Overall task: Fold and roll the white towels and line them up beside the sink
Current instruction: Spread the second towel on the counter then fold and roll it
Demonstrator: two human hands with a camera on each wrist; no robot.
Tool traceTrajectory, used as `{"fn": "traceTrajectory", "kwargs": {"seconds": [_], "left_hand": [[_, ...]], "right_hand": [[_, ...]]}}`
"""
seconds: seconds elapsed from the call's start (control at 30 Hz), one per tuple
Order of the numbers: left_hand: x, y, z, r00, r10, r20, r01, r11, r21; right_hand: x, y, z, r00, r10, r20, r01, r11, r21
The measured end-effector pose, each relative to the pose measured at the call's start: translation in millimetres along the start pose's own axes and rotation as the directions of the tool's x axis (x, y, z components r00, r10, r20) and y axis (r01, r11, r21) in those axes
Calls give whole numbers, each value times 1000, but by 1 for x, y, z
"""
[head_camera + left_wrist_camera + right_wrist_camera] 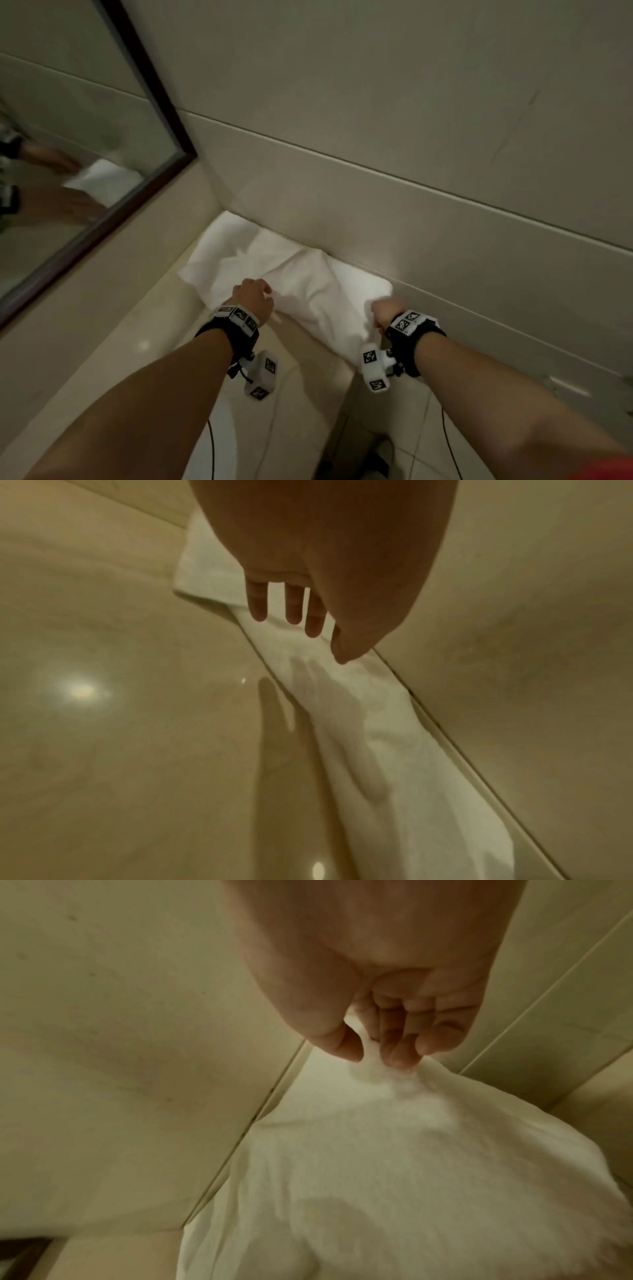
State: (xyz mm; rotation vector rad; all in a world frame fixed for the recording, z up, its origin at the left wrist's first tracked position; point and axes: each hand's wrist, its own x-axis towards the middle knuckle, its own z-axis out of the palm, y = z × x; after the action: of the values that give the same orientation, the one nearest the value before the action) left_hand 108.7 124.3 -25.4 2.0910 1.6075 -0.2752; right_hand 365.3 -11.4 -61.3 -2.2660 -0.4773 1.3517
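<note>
A white towel (301, 270) lies crumpled on the beige counter (137, 325), pushed against the tiled wall near the corner. My left hand (251, 294) is at the towel's near left edge. In the left wrist view this hand (301, 631) hovers with straight, spread fingers just above the towel (394, 750) and casts a shadow on it. My right hand (385, 310) holds the towel's near right corner. The right wrist view shows the thumb and fingers of that hand (373, 1056) pinching a tuft of the towel (377, 1177) and lifting it off the counter.
A dark-framed mirror (150, 113) hangs on the left wall and reflects the towel and an arm. The tiled wall (411, 120) bounds the counter on the far side. Floor tiles (308, 411) show beyond the counter's near edge, where wrist cables hang.
</note>
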Motion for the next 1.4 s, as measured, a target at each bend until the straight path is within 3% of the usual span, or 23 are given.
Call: {"fn": "traceTrajectory", "kwargs": {"seconds": [0.27,0.57,0.8,0.87,0.97,1.17,1.27,1.4], "left_hand": [[-12,-71,-37,994,-107,-36,102,989,-103],[-6,-134,-30,950,-306,64,307,874,-376],[17,-156,-21,888,-450,91,412,694,-590],[25,-157,-21,866,-494,78,419,633,-651],[40,-157,-18,869,-495,23,357,592,-723],[69,-163,-38,906,-422,-22,282,642,-713],[80,-165,-43,930,-366,-28,248,682,-688],[90,-156,-44,905,-418,-79,297,753,-587]], "right_hand": [[-35,-76,45,986,-164,-38,162,986,-48],[-32,-131,111,942,-285,177,313,937,-157],[7,-163,144,852,-390,350,514,752,-413],[21,-171,146,848,-373,376,523,700,-486],[39,-177,141,852,-357,384,523,619,-586],[63,-188,135,844,-317,432,533,583,-613],[69,-194,136,842,-321,433,533,615,-581],[70,-191,138,850,-325,414,518,655,-550]]}}
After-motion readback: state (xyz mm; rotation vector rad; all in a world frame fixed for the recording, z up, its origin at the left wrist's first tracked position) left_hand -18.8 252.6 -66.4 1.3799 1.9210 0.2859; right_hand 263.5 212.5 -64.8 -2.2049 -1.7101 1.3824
